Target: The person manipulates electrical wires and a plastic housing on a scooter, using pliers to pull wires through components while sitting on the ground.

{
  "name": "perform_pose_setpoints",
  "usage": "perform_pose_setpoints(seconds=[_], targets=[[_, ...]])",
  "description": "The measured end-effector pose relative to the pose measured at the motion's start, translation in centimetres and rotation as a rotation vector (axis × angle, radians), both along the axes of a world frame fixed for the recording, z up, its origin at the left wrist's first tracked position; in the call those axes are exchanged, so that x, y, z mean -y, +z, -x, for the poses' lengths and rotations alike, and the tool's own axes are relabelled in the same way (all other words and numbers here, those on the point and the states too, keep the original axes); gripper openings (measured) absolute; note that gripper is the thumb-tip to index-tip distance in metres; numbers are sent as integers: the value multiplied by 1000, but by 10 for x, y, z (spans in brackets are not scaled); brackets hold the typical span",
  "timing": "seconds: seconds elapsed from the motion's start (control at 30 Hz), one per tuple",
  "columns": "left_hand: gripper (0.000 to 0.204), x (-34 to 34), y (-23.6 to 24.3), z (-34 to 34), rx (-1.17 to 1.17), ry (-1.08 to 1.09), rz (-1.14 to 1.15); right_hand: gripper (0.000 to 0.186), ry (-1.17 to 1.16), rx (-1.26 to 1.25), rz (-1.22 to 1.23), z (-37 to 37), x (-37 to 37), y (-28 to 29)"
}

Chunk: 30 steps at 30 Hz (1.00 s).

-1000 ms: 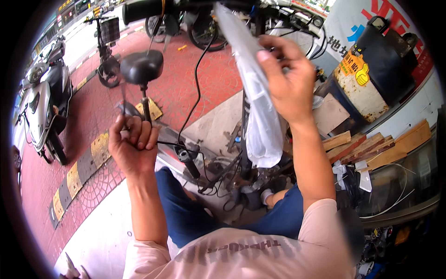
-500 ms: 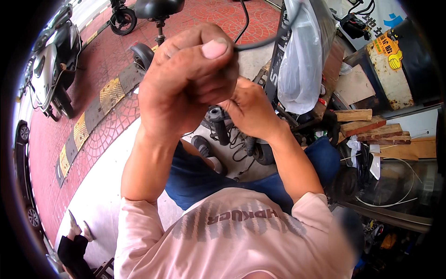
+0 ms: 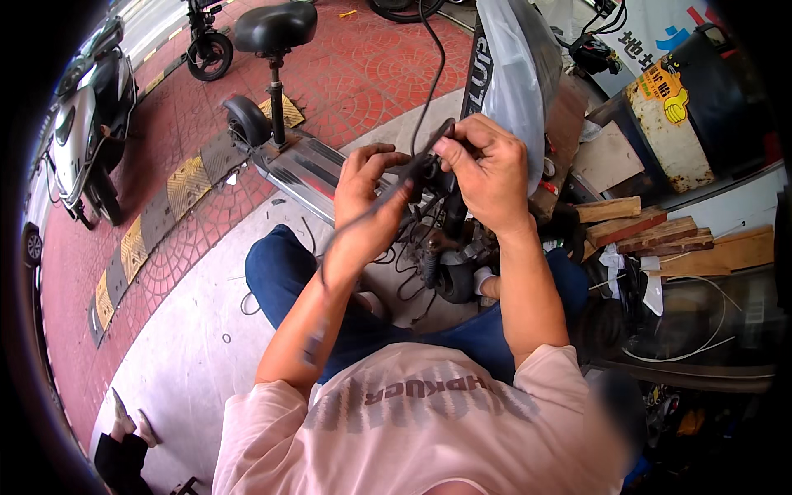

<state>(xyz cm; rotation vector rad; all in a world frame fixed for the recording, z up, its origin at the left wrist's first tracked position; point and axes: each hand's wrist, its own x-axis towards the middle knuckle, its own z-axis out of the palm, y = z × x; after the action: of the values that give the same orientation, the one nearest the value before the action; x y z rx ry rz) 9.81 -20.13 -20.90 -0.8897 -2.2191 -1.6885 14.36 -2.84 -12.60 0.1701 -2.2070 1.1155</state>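
My right hand pinches a black cable between thumb and fingertips, near its bent upper end. My left hand is closed around the same cable a little lower, with its fingers curled. From there the cable's loose, motion-blurred tail hangs across my left wrist. A second thin black cable comes down from the top and meets the dark bundle between my hands. What lies inside that bundle is hard to make out. Below my hands are loose wires and a small black wheel between my legs.
A scooter with a black seat and metal deck stands ahead; its stem has clear plastic beside it. Wood pieces lie at right. A silver motor scooter is parked left, past a striped kerb ramp.
My hands have come down from close to the camera and moved apart. The cable now stretches between them, its tail hanging over my left wrist. The scooter's deck has come into sight.
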Motion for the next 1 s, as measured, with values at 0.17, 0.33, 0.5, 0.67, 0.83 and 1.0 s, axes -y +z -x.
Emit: perform_pose_setpoints(seconds=[0.17,0.33,0.5,0.67,0.83,1.0], targets=[[38,0,-1,0,356,-173,-23,18,-65,-111,-175,-21,-3,7],[33,-7,-19,0,648,-464,-256,26,16,-52,-108,-47,3,4],[24,-1,-10,-9,651,-587,-356,30,-24,-84,-160,-75,-9,-9],[28,24,-54,18,788,-146,-394,27,-114,-157,-110,-123,-6,2],[40,24,-23,0,21,153,-296,18,7,-68,21,-141,-6,-6],[21,-8,46,-79,238,-611,-258,26,-100,-55,26,-149,8,-40]])
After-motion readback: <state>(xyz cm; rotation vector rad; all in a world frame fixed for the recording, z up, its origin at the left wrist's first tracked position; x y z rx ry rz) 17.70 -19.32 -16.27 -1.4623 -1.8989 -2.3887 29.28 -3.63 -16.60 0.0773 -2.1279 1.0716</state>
